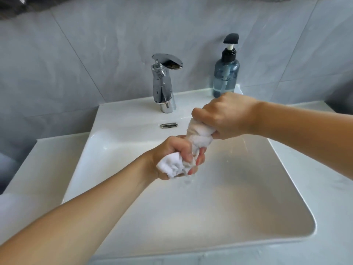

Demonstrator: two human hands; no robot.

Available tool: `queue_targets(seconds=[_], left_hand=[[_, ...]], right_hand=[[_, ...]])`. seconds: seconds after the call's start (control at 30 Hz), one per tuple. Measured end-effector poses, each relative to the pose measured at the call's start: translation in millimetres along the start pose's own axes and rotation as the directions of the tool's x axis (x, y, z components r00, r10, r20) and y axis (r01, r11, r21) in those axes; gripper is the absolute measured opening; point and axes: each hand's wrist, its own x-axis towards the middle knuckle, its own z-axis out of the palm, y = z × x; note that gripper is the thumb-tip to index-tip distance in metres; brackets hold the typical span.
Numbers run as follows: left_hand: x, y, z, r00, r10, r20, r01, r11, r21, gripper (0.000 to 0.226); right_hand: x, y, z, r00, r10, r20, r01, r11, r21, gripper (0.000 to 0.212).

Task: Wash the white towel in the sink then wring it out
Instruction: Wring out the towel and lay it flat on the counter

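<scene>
A wet white towel (198,137), twisted into a thick rope, hangs over the white sink (286,197). My left hand (172,155) grips its lower end, where a bunch of cloth sticks out by the palm. My right hand (225,115) grips the upper end with the knuckles up. Water drips from the towel below my left hand into the basin. The middle of the towel between the two fists is tightly twisted.
A chrome faucet (164,83) stands at the back of the sink, with no water running from it. A blue pump soap bottle (226,73) stands on the back right rim. An overflow slot (169,125) sits below the faucet. Grey tiled wall behind; white counter on both sides.
</scene>
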Motion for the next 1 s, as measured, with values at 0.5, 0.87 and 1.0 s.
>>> queue_targets(seconds=[0.5,0.87,1.0], left_hand=[[-25.1,23.8,47.3,0.766,0.21,-0.608,-0.089,0.971,0.223,0.067],[-109.2,32.1,14.6,0.744,0.181,-0.643,-0.262,0.965,-0.031,0.026],[-166.7,47.9,-22.0,0.685,0.34,-0.645,-0.508,0.857,-0.087,0.01]], right_hand=[[-24.4,-23.1,-73.0,0.575,0.635,0.515,-0.811,0.363,0.458,0.048],[34.3,-104.9,-125.1,0.355,0.545,0.76,-0.532,-0.55,0.643,0.027],[90.7,-115.9,-153.3,0.478,0.319,0.819,-0.588,-0.576,0.568,0.04]])
